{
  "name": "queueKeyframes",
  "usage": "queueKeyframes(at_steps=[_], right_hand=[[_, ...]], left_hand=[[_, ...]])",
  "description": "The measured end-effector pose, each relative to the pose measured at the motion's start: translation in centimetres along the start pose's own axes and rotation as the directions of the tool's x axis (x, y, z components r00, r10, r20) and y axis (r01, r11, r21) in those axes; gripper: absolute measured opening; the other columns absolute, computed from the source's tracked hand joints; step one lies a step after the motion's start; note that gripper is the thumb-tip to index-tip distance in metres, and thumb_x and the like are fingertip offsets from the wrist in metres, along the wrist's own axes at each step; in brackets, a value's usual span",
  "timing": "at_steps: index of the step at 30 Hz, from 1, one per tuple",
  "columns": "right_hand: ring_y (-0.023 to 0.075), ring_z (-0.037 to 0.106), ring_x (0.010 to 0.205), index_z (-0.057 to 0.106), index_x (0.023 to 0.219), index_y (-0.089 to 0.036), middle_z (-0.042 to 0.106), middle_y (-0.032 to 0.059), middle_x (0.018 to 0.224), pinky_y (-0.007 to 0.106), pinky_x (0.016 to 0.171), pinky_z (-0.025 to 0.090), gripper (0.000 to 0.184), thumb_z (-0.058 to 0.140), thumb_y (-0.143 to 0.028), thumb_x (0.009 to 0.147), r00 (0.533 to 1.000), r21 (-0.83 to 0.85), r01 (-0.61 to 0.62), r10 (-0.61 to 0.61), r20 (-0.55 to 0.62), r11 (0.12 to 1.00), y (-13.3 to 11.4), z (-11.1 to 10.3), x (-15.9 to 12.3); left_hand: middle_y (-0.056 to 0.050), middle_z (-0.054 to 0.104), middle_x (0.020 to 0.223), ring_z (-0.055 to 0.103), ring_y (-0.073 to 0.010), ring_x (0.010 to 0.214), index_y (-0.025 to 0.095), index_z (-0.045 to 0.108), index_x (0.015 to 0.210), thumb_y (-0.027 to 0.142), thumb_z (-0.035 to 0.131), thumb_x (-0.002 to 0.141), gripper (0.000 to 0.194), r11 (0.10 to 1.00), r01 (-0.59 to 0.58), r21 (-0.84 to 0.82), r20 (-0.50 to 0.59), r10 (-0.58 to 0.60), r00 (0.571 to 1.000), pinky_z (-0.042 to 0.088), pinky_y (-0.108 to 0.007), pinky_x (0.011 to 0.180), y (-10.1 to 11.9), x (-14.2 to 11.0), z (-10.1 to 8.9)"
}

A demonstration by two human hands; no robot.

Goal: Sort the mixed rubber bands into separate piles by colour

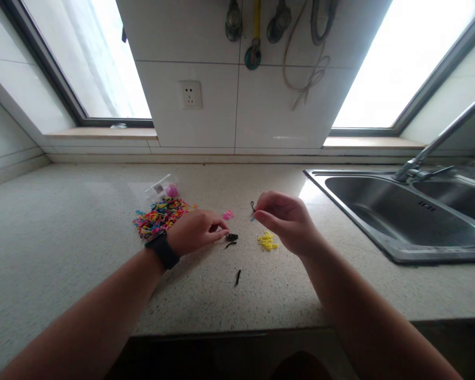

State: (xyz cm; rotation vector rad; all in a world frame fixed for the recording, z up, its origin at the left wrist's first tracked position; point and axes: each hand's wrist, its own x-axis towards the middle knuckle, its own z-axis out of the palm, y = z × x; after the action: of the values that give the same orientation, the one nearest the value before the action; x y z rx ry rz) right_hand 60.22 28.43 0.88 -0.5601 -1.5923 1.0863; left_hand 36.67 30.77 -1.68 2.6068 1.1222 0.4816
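Observation:
My left hand point(196, 230), with a dark watch on its wrist, rests low over the counter. Its thumb and finger meet at the edge of a small clump of black rubber bands point(232, 237). Raised a little to the right, my right hand point(283, 219) pinches a thin black looped rubber band point(252, 206); a bit of blue shows under its fingertips. Just below that hand lies a small heap of yellow rubber bands point(267, 241). A few pink rubber bands point(228, 214) sit between the hands. Partly behind my left hand spreads a large multicoloured pile of rubber bands point(160, 217).
Single dark pieces point(237, 277) lie on the speckled counter point(206, 301), towards its front edge. A clear plastic bag point(157, 186) with something pink is behind the big pile. At right is a steel sink point(396, 253) with a faucet point(414, 166). A tiled wall closes the back.

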Motion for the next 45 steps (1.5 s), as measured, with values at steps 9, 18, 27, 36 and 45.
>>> queueKeyframes(at_steps=[9,18,27,36,45], right_hand=[[0.0094,0.047,0.059,0.068,0.083,-0.02,0.06,-0.0018,0.072,0.028,0.057,0.037,0.006,0.067,-0.025,0.086,0.981,-0.664,0.179,-0.076,0.181,0.726,-0.1,-0.6,-0.2],[0.0129,0.056,0.069,0.072,0.088,-0.022,0.072,0.001,0.084,0.029,0.061,0.029,0.009,0.064,-0.027,0.088,0.892,-0.919,0.2,0.324,0.314,0.34,1.9,-0.4,-0.1],[0.0147,0.061,0.073,0.075,0.094,-0.023,0.074,0.0028,0.088,0.028,0.061,0.03,0.011,0.068,-0.029,0.088,0.86,-0.931,0.189,0.405,0.311,0.313,2.3,-0.5,0.1],[0.0159,0.062,0.076,0.075,0.093,-0.024,0.075,0.003,0.089,0.029,0.063,0.031,0.013,0.064,-0.031,0.091,0.873,-0.927,0.187,0.378,0.309,0.326,2.0,-0.9,0.2],[0.0153,0.061,0.075,0.074,0.092,-0.023,0.073,0.0032,0.086,0.028,0.064,0.032,0.015,0.063,-0.033,0.092,0.873,-0.919,0.178,0.373,0.313,0.353,1.5,-1.1,0.2]], left_hand=[[-0.004,0.073,0.082,0.062,-0.0159,0.075,0.021,0.077,0.097,0.036,0.06,0.095,0.023,0.997,-0.072,0.005,0.046,0.071,0.996,0.042,-0.027,0.07,-0.1,-0.2,0.0],[-0.003,0.073,0.083,0.062,-0.0129,0.071,0.02,0.076,0.098,0.031,0.061,0.095,0.019,0.975,-0.221,-0.008,0.041,0.221,0.974,0.041,-0.025,0.067,-0.4,-0.5,-0.7],[0.0,0.069,0.075,0.059,-0.0116,0.065,0.021,0.077,0.095,0.027,0.065,0.092,0.014,0.97,-0.243,0.019,0.05,0.242,0.969,0.04,-0.025,0.065,0.6,-0.7,-1.2],[0.001,0.071,0.08,0.064,-0.0133,0.073,0.029,0.078,0.105,0.025,0.07,0.089,0.018,0.931,-0.359,-0.068,0.222,0.365,0.904,0.04,-0.024,0.065,2.7,-0.5,0.8],[-0.001,0.071,0.083,0.064,-0.0143,0.077,0.022,0.076,0.094,0.02,0.067,0.09,0.011,0.95,-0.3,-0.084,0.176,0.31,0.934,0.044,-0.025,0.071,3.6,-0.6,0.4]])
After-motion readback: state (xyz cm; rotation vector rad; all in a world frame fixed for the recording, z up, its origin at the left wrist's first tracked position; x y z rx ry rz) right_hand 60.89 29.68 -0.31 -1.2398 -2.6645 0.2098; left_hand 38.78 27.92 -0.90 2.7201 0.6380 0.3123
